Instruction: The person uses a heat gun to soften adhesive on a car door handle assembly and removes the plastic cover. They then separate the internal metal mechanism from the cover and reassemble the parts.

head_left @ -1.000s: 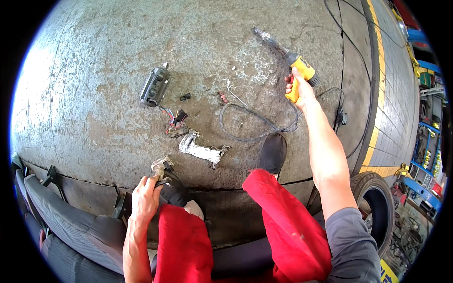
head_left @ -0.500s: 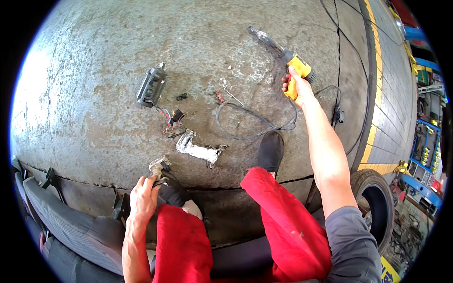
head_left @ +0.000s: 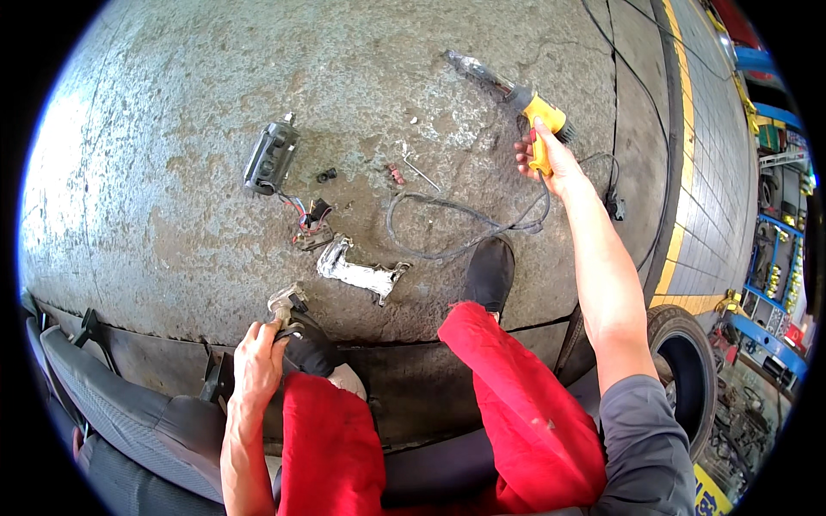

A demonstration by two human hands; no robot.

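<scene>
My right hand (head_left: 553, 163) reaches far out, fingers loosely round the handle of a yellow heat gun (head_left: 544, 112). Its long, stained metal nozzle (head_left: 477, 69) points to the far left, and a grey cord (head_left: 439, 205) loops from the handle across the floor. Low on the left, my left hand (head_left: 260, 354) is closed on a metal part with a black piece (head_left: 286, 304), held above my shoe; the fingers hide its lower end. A white-smeared metal bracket (head_left: 361, 273) lies in front of my feet.
A dark motor-like unit (head_left: 271, 155) with wires (head_left: 301, 211) lies on the left. A thin bent rod (head_left: 422, 172), a small reddish piece (head_left: 395, 174) and a black bit (head_left: 327, 175) lie mid-floor. Car seats (head_left: 138, 387) stand at lower left, a tyre (head_left: 684, 370) at lower right.
My right hand's fingers have loosened and spread a little on the heat gun's handle, and the cord below it has shifted. My left hand keeps its hold on the metal part.
</scene>
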